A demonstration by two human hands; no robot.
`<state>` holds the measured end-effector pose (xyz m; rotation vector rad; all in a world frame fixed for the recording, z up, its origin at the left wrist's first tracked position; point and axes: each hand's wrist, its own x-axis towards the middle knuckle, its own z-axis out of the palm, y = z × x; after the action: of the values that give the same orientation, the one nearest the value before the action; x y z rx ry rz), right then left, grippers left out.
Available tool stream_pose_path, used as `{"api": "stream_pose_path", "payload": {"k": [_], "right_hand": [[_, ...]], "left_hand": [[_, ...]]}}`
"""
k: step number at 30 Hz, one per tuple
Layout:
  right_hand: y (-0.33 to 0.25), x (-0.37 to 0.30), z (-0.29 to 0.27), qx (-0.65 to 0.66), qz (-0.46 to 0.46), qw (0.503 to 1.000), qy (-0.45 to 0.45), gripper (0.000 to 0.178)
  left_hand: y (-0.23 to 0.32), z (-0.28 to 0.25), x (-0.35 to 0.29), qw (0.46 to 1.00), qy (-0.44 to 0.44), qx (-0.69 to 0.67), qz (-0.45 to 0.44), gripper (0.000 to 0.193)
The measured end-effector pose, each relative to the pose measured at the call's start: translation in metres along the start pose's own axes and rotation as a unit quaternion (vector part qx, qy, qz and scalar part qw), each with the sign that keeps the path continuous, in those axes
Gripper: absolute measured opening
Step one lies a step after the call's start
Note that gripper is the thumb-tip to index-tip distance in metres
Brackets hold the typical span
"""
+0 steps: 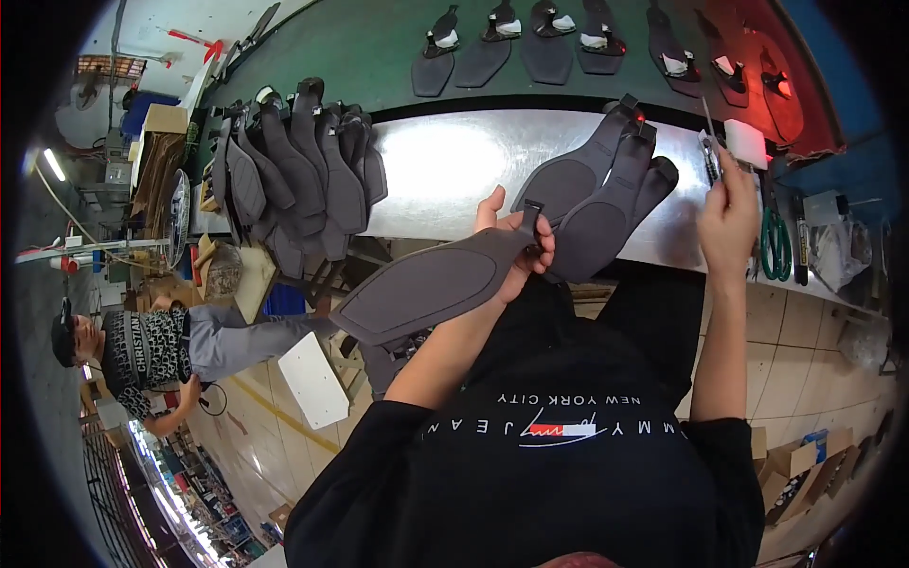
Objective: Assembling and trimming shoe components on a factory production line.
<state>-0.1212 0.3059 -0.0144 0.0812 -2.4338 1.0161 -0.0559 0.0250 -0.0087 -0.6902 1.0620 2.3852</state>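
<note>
the left hand (526,254) was curled around the narrow end of a dark grey sole (426,287), its broad end jutting leftward, out past the near edge of the metal table (409,210). the right hand (729,213) pinched a thin pointed tool (708,117), tip angled away from the body. between the hands, loose grey soles (598,232) reached that edge; a bright metal stretch separated them from the left-hand pile (301,166). green-handled scissors (775,248) lay just right of the right hand.
</note>
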Motion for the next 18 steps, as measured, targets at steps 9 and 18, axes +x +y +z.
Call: {"api": "stream_pose_path", "payload": {"k": [9,18], "right_hand": [[-0.103,-0.067,0.008,0.418,0.221,0.76,-0.446,0.058],[-0.096,-0.089,0.028,0.517,0.269,0.701,-0.41,0.054]], "left_hand": [[-0.011,0.006,-0.003,0.996,0.045,0.078,-0.02,0.076],[-0.024,0.025,-0.016,0.968,0.221,0.11,0.041,0.089]]}}
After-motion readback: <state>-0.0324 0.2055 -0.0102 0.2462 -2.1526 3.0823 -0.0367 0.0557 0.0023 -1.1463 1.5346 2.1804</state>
